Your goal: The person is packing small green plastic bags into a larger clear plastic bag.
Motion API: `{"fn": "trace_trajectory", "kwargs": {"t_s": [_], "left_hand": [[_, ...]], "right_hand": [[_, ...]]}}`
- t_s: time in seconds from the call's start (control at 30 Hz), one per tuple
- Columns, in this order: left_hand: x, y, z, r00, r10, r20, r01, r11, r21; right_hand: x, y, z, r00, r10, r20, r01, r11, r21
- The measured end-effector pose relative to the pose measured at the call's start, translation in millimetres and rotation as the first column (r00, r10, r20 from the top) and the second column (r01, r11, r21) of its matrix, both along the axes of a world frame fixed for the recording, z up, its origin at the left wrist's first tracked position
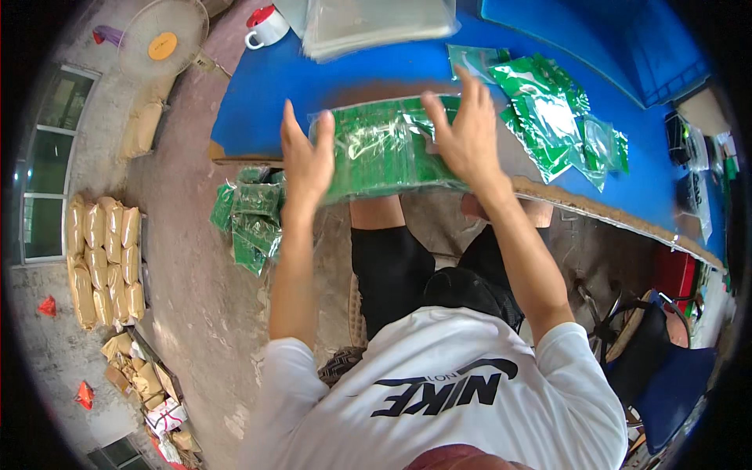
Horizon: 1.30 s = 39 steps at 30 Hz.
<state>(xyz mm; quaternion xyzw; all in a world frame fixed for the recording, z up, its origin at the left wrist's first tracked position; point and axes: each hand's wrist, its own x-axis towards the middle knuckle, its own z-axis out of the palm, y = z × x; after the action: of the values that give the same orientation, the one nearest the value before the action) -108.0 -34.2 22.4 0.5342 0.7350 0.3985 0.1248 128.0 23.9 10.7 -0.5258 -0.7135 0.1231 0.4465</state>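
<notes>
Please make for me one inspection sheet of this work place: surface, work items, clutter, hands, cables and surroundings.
Surface: blue table, its front edge worn brown.
Work items: long clear-wrapped green pack at the table's front edge; loose green packets at its right; clear plastic sleeves stacked beyond it.
Clutter: red-and-white mug at the far left; more green packets below the table's left front edge.
Hands: left hand and right hand at opposite ends of the pack, fingers spread; blur hides how firmly they press.
Cables: nothing seen.
Surroundings: round fan, stacked brown packs at left; dark blue chair at right.
</notes>
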Motion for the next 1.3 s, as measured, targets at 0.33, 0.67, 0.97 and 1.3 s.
{"fn": "trace_trajectory", "kwargs": {"t_s": [0.33, 0.67, 0.97, 1.3], "left_hand": [[51.8, -83.6, -106.9, 0.771, 0.170, 0.614, -0.292, 0.951, 0.103], [48.5, -57.6, -142.2, 0.229, -0.068, 0.971, -0.292, 0.947, 0.135], [-46.8, -166.0, -191.8, -0.107, -0.055, 0.993, -0.072, 0.996, 0.047], [-259.9, -170.4, -241.3, -0.435, 0.062, 0.898, -0.758, 0.514, -0.403]], "right_hand": [[13.2, -5.9, -16.1, 0.965, 0.150, -0.213, -0.222, 0.901, -0.372], [13.8, -12.5, -21.4, 0.942, 0.278, -0.187, -0.322, 0.906, -0.276], [16.8, -108.4, -15.9, 0.704, 0.622, -0.344, -0.702, 0.533, -0.472], [77.8, -125.3, -43.1, 0.909, 0.336, -0.247, -0.416, 0.692, -0.590]]}}
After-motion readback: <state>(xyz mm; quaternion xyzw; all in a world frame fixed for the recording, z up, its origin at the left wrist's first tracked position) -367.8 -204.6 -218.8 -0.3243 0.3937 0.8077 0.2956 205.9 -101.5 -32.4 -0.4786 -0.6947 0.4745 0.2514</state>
